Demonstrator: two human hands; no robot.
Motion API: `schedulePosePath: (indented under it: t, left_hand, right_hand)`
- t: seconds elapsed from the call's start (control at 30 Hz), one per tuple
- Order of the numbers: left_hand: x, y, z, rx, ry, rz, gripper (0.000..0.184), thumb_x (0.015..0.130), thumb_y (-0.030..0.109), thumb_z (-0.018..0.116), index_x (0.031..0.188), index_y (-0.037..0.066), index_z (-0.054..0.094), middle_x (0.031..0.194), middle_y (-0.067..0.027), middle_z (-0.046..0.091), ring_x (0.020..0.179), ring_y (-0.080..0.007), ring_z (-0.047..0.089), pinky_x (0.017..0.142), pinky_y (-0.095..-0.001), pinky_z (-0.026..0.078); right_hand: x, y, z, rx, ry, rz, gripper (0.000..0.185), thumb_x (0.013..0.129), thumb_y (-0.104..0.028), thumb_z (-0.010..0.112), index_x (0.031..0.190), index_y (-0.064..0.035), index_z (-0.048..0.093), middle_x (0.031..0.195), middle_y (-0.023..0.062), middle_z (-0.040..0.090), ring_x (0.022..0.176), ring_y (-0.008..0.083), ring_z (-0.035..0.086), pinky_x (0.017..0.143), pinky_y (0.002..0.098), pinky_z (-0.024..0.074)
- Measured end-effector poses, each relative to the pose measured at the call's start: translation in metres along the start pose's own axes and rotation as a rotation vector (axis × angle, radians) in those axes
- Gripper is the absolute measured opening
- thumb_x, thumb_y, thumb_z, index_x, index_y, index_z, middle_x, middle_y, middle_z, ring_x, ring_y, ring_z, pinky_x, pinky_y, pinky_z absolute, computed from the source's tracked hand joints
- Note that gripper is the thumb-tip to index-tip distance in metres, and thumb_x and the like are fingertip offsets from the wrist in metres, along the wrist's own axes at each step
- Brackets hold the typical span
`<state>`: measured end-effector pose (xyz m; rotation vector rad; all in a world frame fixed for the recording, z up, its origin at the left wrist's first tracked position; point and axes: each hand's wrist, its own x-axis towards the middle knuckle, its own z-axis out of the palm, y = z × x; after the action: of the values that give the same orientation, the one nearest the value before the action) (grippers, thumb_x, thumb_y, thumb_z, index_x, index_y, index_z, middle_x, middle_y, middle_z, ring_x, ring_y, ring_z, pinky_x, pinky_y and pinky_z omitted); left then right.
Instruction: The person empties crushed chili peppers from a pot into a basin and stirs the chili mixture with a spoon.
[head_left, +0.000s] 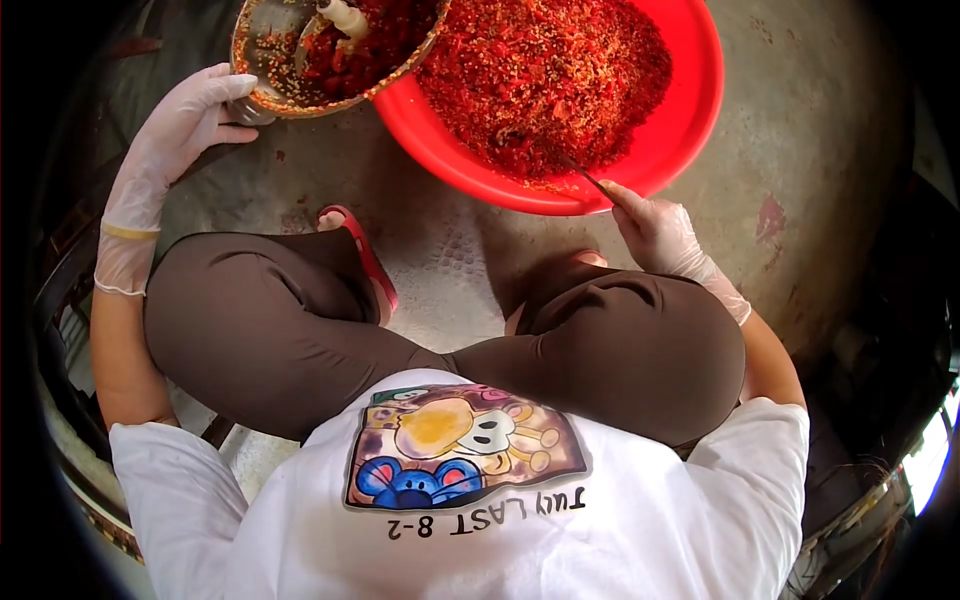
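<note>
A: What fills the top of the frame?
B: At upper centre, a wide red basin point(697, 110) rests near a grey floor point(800, 180), holding a heap of chopped red mixture point(545, 80) flecked with pale bits. At upper left, a metal bowl point(251, 96) tilts beside it, its rim overlapping the basin's left edge in view. Inside the bowl are a pale central post point(345, 18) and more red mixture, and bits cling to its wall.
A: And the hands?
B: Both wear thin, clear gloves. The left hand point(188, 115), upper left, grips the bowl's near side: thumb at the rim, the fingers below it slightly spread.
A: The right?
B: The right hand point(655, 230), right of centre, is at the basin's lower edge. Its thumb and fingers are curled together, pinching the handle of a thin utensil point(594, 184); the utensil's far end reaches the mixture, but its tip is hard to make out.
A: What lies below?
B: Dark trousers point(620, 360) across the middle, a red sandal point(371, 262) at centre left, and a white T-shirt point(290, 550) with a cartoon print at the bottom
</note>
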<state>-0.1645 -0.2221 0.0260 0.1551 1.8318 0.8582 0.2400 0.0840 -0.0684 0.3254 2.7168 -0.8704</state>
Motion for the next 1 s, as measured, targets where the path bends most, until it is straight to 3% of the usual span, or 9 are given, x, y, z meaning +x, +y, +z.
schedulePosePath:
  t: [0.13, 0.43, 0.63, 0.73, 1.0]
  left_hand:
    - [-0.002, 0.002, 0.003, 0.002, 0.011, 0.007, 0.035, 0.09, 0.027, 0.058, 0.119, 0.007, 0.052, 0.114, -0.0036, 0.061, 0.1, -0.0124, 0.06, 0.083, -0.0345, 0.052]
    - [-0.002, 0.001, 0.003, -0.001, 0.008, 0.015, 0.037, 0.09, 0.028, 0.058, 0.12, 0.007, 0.052, 0.115, -0.0042, 0.061, 0.102, -0.0132, 0.059, 0.084, -0.0356, 0.051]
    - [0.001, 0.0, 0.0, 0.004, -0.013, 0.003, 0.038, 0.09, 0.029, 0.059, 0.121, 0.007, 0.052, 0.116, -0.0047, 0.061, 0.103, -0.0142, 0.059, 0.085, -0.0361, 0.051]
    - [0.0, -0.001, 0.0, 0.005, 0.005, 0.005, 0.039, 0.09, 0.03, 0.059, 0.121, 0.007, 0.052, 0.116, -0.0049, 0.061, 0.103, -0.0143, 0.059, 0.085, -0.0359, 0.051]
    - [0.0, -0.001, 0.001, 0.019, 0.011, 0.002, 0.039, 0.09, 0.03, 0.059, 0.12, 0.007, 0.052, 0.114, -0.0045, 0.061, 0.101, -0.0131, 0.059, 0.085, -0.0359, 0.051]
  right_hand:
    - [0.002, 0.0, 0.004, -0.25, 0.037, -0.049, 0.039, 0.084, -0.012, 0.058, 0.122, -0.0143, 0.057, 0.06, 0.012, 0.059, 0.053, 0.0328, 0.058, 0.053, 0.0417, 0.05]
    - [-0.004, 0.006, 0.019, -0.249, -0.025, -0.072, 0.045, 0.08, -0.014, 0.056, 0.124, -0.0135, 0.052, 0.059, 0.0068, 0.058, 0.052, 0.032, 0.057, 0.054, 0.0424, 0.0491]
    - [-0.002, 0.002, 0.017, -0.198, 0.063, -0.07, 0.043, 0.081, -0.01, 0.059, 0.124, -0.0145, 0.055, 0.058, 0.0109, 0.057, 0.051, 0.0325, 0.057, 0.053, 0.0419, 0.0491]
    - [0.001, -0.006, 0.021, -0.304, -0.028, -0.052, 0.044, 0.081, -0.01, 0.058, 0.125, -0.0149, 0.055, 0.058, 0.0111, 0.057, 0.051, 0.0329, 0.056, 0.053, 0.0421, 0.0495]
    - [-0.009, 0.006, 0.003, -0.032, -0.063, -0.07, 0.048, 0.08, -0.01, 0.059, 0.127, -0.0164, 0.053, 0.061, 0.0141, 0.056, 0.055, 0.0364, 0.056, 0.054, 0.0454, 0.0479]
